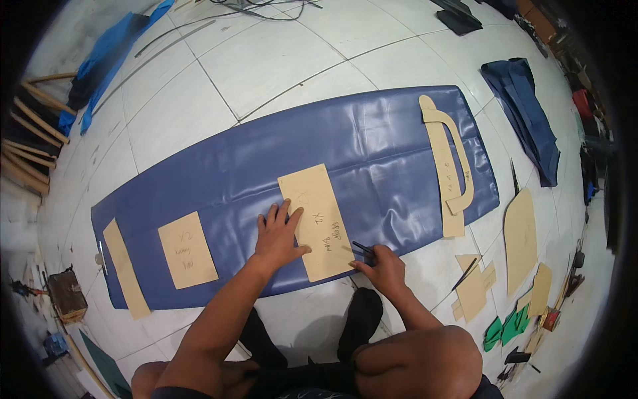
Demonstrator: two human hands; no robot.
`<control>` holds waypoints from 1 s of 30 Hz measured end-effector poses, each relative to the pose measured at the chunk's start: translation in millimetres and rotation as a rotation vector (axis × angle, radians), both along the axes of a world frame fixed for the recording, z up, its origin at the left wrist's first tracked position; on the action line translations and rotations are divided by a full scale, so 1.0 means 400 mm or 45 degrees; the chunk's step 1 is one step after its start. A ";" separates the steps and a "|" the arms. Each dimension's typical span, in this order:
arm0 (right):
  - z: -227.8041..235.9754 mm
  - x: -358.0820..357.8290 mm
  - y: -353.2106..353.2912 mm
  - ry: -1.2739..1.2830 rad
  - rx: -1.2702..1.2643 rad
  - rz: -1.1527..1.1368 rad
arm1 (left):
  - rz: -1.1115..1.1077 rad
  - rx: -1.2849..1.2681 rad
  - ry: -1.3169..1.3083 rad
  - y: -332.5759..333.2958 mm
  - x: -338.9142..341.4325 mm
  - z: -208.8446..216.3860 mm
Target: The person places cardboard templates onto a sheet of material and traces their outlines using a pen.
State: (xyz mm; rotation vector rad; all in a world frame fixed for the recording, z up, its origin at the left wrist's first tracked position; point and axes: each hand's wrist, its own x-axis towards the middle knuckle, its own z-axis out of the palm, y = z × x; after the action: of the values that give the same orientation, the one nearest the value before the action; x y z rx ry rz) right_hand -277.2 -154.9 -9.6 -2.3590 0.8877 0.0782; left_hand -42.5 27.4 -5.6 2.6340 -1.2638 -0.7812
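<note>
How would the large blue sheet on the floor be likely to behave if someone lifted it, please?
The blue sheet would probably sag and fold, since creases cross it. Its glossy surface may be fairly slippery, so the tan card pieces lying loosely on top might slide off.

Free run on the blue sheet (pixel 392 193) between the central tan template (pixel 323 229) and the long tan strip (pixel 443 159) at right; the far-edge band beyond the central and square templates (pixel 188 251) is passable too. Near side's tight: left hand (pixel 279 233) and forearm (pixel 227 302) cut across between those two, right hand (pixel 384 267) with dark slim tool (pixel 362 249) blocks the central one's near-right corner, socked feet (pixel 361 316) just behind. Right-rim gaps: hard to call, dim and squeezed.
</note>
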 end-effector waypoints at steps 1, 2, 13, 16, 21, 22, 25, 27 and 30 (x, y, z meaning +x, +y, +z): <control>-0.002 0.000 0.000 0.002 0.001 -0.006 | 0.014 0.008 0.005 -0.001 -0.001 0.004; -0.005 0.000 0.000 -0.001 0.002 -0.004 | 0.030 0.018 0.010 -0.002 -0.001 0.010; -0.025 -0.015 0.001 -0.115 -0.118 0.097 | 0.052 -0.028 0.045 -0.009 0.001 0.018; -0.018 -0.009 0.002 -0.096 -0.130 0.092 | 0.042 -0.008 0.060 -0.010 0.003 0.023; -0.001 -0.002 0.005 -0.109 -0.133 0.117 | 0.040 -0.084 0.019 -0.002 0.006 0.015; -0.001 -0.003 0.005 -0.108 -0.132 0.118 | 0.038 -0.073 0.037 -0.008 0.005 0.024; -0.004 -0.005 0.005 -0.136 -0.082 0.086 | 0.041 -0.034 0.070 -0.011 0.006 0.028; -0.004 -0.003 0.006 -0.139 -0.107 0.093 | 0.043 -0.010 0.086 -0.008 0.008 0.024; 0.003 0.001 0.006 -0.121 -0.134 0.107 | 0.037 -0.026 0.078 -0.005 0.009 0.020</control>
State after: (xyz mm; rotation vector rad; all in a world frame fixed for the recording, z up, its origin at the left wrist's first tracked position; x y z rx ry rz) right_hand -276.9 -152.6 -8.6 -2.4751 0.7645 -0.0474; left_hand -38.9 25.4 2.4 2.5860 -1.2084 -0.8331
